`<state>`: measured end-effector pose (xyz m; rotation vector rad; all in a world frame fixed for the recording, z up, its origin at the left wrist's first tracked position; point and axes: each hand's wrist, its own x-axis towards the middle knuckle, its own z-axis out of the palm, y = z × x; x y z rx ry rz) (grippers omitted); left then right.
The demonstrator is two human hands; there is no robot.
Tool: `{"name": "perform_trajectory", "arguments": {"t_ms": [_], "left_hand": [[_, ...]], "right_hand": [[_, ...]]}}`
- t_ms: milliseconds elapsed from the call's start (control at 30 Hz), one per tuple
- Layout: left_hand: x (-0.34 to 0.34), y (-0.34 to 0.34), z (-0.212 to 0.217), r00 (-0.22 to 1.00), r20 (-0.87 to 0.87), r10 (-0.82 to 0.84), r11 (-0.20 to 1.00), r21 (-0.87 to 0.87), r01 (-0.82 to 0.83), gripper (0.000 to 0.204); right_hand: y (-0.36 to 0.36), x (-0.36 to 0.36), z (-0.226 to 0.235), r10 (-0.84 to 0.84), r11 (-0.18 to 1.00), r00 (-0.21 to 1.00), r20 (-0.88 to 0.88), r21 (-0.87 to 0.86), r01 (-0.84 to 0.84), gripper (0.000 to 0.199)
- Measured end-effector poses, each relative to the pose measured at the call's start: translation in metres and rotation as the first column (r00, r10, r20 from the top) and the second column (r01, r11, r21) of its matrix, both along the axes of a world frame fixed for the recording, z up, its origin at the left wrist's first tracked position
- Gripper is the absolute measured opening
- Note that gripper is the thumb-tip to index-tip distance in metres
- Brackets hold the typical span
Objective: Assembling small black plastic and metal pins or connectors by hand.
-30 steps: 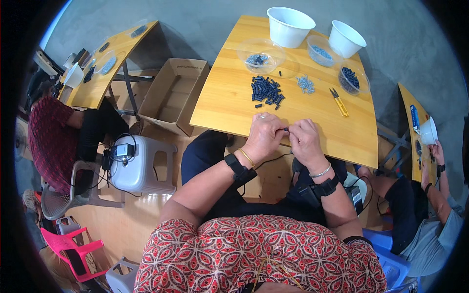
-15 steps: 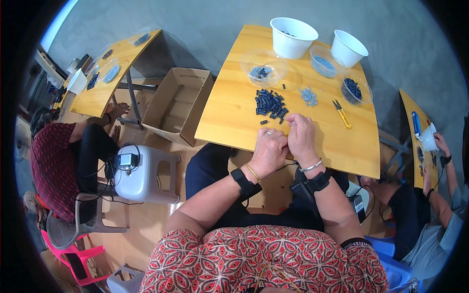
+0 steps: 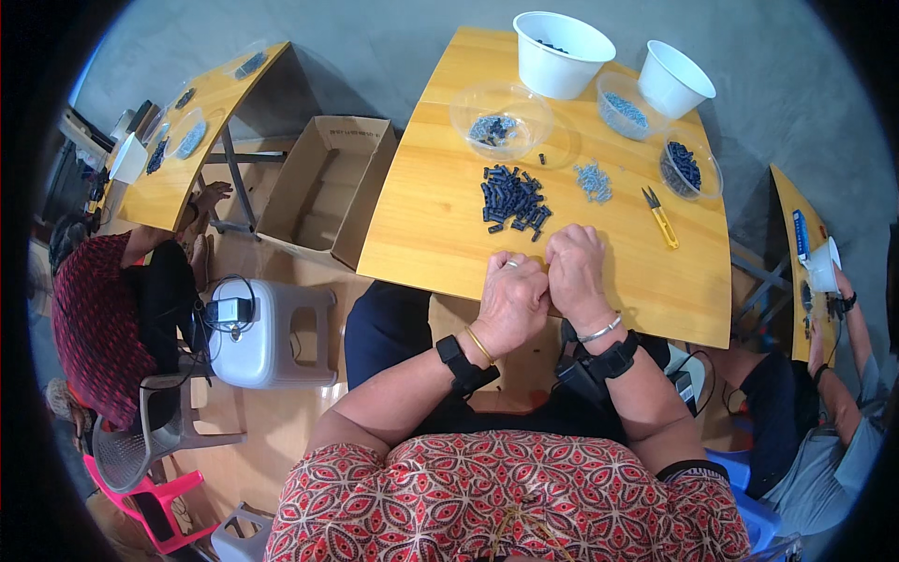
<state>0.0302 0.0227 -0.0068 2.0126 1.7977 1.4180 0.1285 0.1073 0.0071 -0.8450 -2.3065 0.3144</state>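
- At centre frame, left hand (image 3: 510, 298) and right hand (image 3: 573, 269) rest pressed together at the near edge of the wooden table (image 3: 421, 234); fingers curled closed, anything held cannot be told.
- Just above the hands: pile of small dark blue parts (image 3: 512, 199).
- Right of the pile: small grey parts (image 3: 592, 178) and yellow-handled snips (image 3: 659, 215).
- Upper frame: two white bowls (image 3: 562, 42).

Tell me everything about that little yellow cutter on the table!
The snips are small, with yellow handles that look like plastic and short dark blades pointing away from the person, slightly parted. They lie flat on the wooden table, angled, right of the grey bits and below a clear bowl. Nothing touches them.
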Motion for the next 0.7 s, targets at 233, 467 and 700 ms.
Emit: {"name": "perform_trajectory", "arguments": {"t_ms": [233, 467, 700], "left_hand": [[0.004, -0.002, -0.001, 1.0, 0.017, 0.019, 1.0, 0.018, -0.02, 0.011], [-0.008, -0.006, -0.004, 0.826, 0.554, -0.107, 0.994, 0.044, 0.099, 0.007], [0.001, -0.026, 0.037, 0.258, 0.966, -0.016, 0.954, -0.063, 0.294, 0.011]], "right_hand": [[-0.001, 0.004, -0.004, -0.026, 0.999, 0.996, 0.09, -0.015, 0.028, 0.008], [-0.02, 0.024, 0.006, -0.044, 0.92, 0.879, -0.476, -0.362, -0.15, 0.01], [-0.055, 0.027, 0.03, 0.166, 0.979, 0.93, -0.328, -0.059, -0.196, 0.011]]}}
